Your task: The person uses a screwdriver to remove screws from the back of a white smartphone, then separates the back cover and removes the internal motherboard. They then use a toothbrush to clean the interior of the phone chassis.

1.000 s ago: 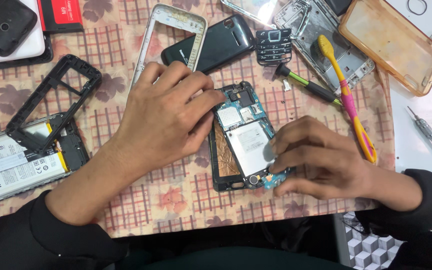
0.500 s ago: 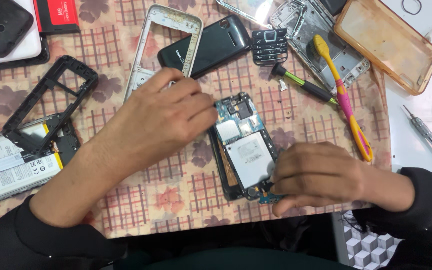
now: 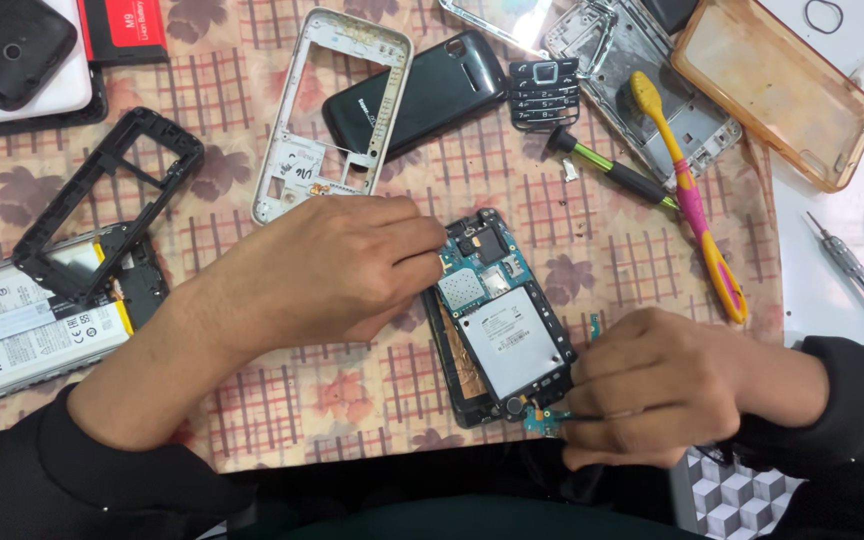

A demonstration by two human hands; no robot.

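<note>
bare cloth (image 3: 352,390) below, screwdriver (image 3: 607,168) above

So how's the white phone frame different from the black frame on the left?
The white phone frame is pale with rounded corners and lies flat on the cloth; the black frame is dark, more angular and rests partly on a battery pack. Both are empty, with open centres, and neither hand touches them.

The left hand (image 3: 337,265) lies palm down, its forearm coming in from the lower left in a dark sleeve pushed back above the wrist; the fingers (image 3: 407,240) stretch rightward, close together. The right hand (image 3: 652,390) enters from the right, knuckles up, fingers curled inward with the tips (image 3: 580,415) pinched together at its lower left edge.
</note>
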